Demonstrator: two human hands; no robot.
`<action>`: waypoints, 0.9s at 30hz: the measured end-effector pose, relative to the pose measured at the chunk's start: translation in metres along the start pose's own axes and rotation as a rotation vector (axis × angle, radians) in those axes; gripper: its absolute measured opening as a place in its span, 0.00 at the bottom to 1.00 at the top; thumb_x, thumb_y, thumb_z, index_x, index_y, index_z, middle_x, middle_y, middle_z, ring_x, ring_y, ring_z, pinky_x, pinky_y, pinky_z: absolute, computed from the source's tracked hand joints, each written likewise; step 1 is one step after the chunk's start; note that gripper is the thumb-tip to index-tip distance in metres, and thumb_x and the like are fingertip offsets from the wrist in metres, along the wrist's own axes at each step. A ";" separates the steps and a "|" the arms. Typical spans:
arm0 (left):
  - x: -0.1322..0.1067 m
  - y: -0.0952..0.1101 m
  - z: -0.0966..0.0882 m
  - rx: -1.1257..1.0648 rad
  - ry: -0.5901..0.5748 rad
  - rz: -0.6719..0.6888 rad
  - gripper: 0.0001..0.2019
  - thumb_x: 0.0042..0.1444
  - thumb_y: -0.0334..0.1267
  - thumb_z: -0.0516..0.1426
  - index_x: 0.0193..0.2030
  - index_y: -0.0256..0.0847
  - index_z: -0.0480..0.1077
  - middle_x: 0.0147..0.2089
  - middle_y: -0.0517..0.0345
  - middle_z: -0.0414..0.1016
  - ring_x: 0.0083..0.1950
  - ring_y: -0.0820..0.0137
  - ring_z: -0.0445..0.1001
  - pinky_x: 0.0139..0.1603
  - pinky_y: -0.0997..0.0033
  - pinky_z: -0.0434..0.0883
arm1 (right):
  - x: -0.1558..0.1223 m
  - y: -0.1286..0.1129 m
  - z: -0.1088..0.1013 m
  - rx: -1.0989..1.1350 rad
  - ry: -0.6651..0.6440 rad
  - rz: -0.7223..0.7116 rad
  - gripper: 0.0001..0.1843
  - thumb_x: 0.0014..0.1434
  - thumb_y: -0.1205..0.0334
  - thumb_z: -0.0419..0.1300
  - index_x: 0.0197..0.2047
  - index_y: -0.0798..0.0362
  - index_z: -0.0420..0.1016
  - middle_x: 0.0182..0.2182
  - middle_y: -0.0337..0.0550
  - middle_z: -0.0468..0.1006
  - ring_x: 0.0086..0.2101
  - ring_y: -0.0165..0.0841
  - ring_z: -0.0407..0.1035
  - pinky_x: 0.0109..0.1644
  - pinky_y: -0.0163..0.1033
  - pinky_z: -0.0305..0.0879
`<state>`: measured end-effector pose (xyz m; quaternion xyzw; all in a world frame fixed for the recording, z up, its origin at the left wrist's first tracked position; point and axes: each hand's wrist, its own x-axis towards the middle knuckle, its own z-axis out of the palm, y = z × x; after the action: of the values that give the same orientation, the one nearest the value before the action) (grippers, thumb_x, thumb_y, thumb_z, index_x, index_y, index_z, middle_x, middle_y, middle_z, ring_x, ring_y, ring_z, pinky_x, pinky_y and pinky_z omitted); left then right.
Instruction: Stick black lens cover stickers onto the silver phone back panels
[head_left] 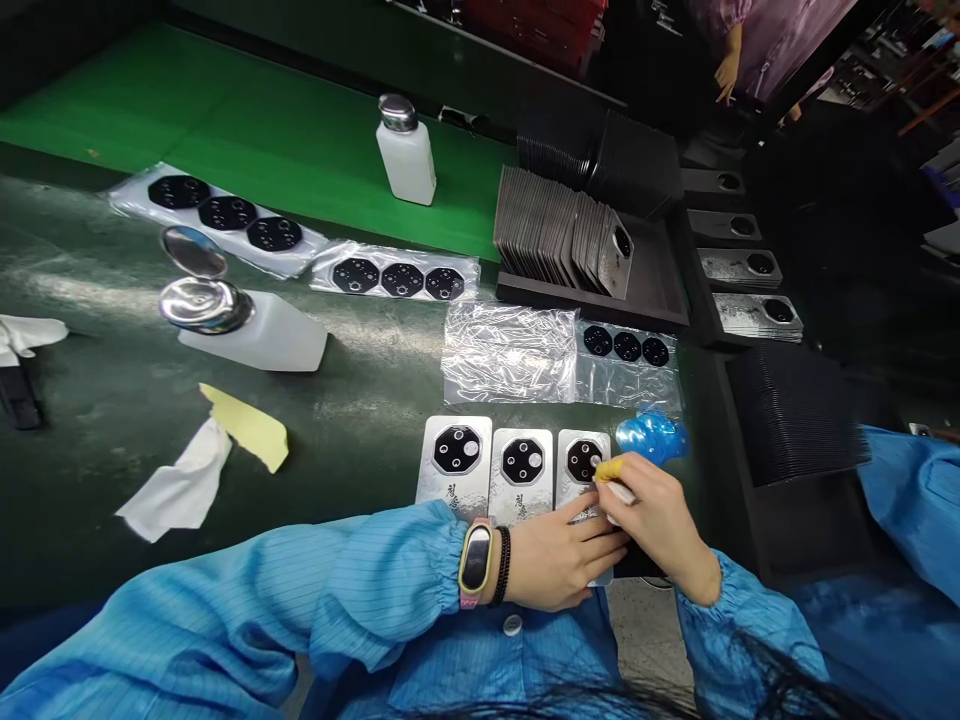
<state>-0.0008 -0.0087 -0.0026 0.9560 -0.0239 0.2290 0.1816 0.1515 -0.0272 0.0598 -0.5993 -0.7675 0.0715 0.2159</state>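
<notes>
Three silver phone back covers lie side by side at the near edge of the dark green table: the left cover (454,465), the middle cover (520,472) and the right cover (581,462), each with a black round camera ring. My left hand (559,560) rests flat with fingers stretched over the lower end of the right cover. My right hand (656,525), wearing a yellow finger cot (609,468), pinches a small white piece against that cover's camera ring. A crumpled blue film (651,437) lies just beyond my right hand.
Plastic sheets of black camera rings (395,277) lie farther out, also an empty clear sheet (508,352). A tipped solvent bottle (240,325) and an upright one (406,150) stand left and back. Trays of covers (570,240) sit right; another person stands far right.
</notes>
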 end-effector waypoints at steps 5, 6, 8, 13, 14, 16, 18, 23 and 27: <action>0.001 0.003 -0.004 0.004 0.007 -0.074 0.24 0.47 0.41 0.65 0.51 0.34 0.72 0.52 0.45 0.77 0.57 0.56 0.71 0.65 0.54 0.63 | -0.017 -0.004 0.000 0.156 0.225 0.182 0.04 0.61 0.64 0.56 0.36 0.51 0.72 0.27 0.37 0.76 0.26 0.30 0.73 0.30 0.34 0.71; 0.001 0.002 -0.007 0.001 0.026 -0.060 0.23 0.47 0.41 0.64 0.50 0.34 0.72 0.51 0.45 0.77 0.55 0.56 0.72 0.64 0.54 0.65 | -0.019 -0.006 0.002 0.158 0.257 0.193 0.04 0.62 0.64 0.56 0.38 0.51 0.72 0.27 0.37 0.76 0.26 0.30 0.73 0.30 0.34 0.72; 0.004 0.001 -0.014 -0.005 0.082 -0.002 0.18 0.50 0.41 0.62 0.46 0.34 0.72 0.45 0.46 0.79 0.50 0.58 0.75 0.62 0.56 0.67 | -0.022 -0.010 0.007 0.124 0.310 0.179 0.05 0.62 0.64 0.56 0.42 0.50 0.71 0.26 0.36 0.75 0.25 0.30 0.72 0.29 0.35 0.72; 0.009 -0.006 -0.046 0.025 0.282 0.077 0.11 0.61 0.31 0.51 0.29 0.36 0.69 0.22 0.59 0.69 0.24 0.71 0.69 0.29 0.71 0.70 | -0.019 -0.020 0.017 -0.037 0.383 0.008 0.05 0.62 0.70 0.54 0.38 0.51 0.67 0.23 0.38 0.72 0.23 0.32 0.69 0.26 0.37 0.69; 0.010 -0.007 -0.055 0.041 0.337 0.051 0.13 0.63 0.29 0.48 0.28 0.36 0.68 0.21 0.60 0.68 0.23 0.71 0.67 0.24 0.71 0.66 | -0.018 -0.022 0.017 -0.047 0.383 -0.012 0.05 0.62 0.70 0.53 0.37 0.51 0.66 0.23 0.38 0.72 0.23 0.33 0.68 0.26 0.38 0.68; 0.012 -0.009 -0.072 0.080 0.417 -0.039 0.14 0.65 0.27 0.46 0.30 0.36 0.67 0.21 0.60 0.68 0.22 0.72 0.66 0.22 0.72 0.62 | -0.016 -0.025 0.018 -0.070 0.381 -0.048 0.06 0.63 0.71 0.52 0.37 0.51 0.65 0.22 0.39 0.71 0.22 0.34 0.67 0.24 0.38 0.66; 0.014 -0.010 -0.085 0.136 0.439 -0.131 0.14 0.66 0.28 0.45 0.33 0.35 0.67 0.24 0.58 0.71 0.23 0.72 0.67 0.22 0.73 0.62 | -0.013 -0.029 0.018 -0.117 0.389 -0.087 0.07 0.62 0.72 0.50 0.38 0.51 0.64 0.21 0.38 0.69 0.22 0.34 0.66 0.23 0.38 0.63; 0.014 -0.005 -0.095 0.210 0.492 -0.244 0.10 0.67 0.31 0.46 0.39 0.36 0.67 0.29 0.55 0.74 0.28 0.73 0.71 0.25 0.76 0.66 | -0.007 -0.041 0.021 -0.139 0.425 -0.109 0.10 0.61 0.74 0.49 0.42 0.51 0.63 0.20 0.36 0.68 0.20 0.33 0.63 0.22 0.37 0.61; 0.010 -0.001 -0.094 0.166 0.534 -0.260 0.08 0.67 0.31 0.47 0.41 0.36 0.66 0.31 0.54 0.76 0.29 0.72 0.73 0.27 0.75 0.69 | -0.007 -0.048 0.023 -0.040 0.414 -0.109 0.13 0.62 0.72 0.49 0.50 0.52 0.61 0.24 0.39 0.72 0.23 0.35 0.68 0.25 0.39 0.68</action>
<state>-0.0320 0.0261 0.0793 0.8686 0.1662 0.4482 0.1304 0.1008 -0.0437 0.0552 -0.5631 -0.7393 -0.0800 0.3604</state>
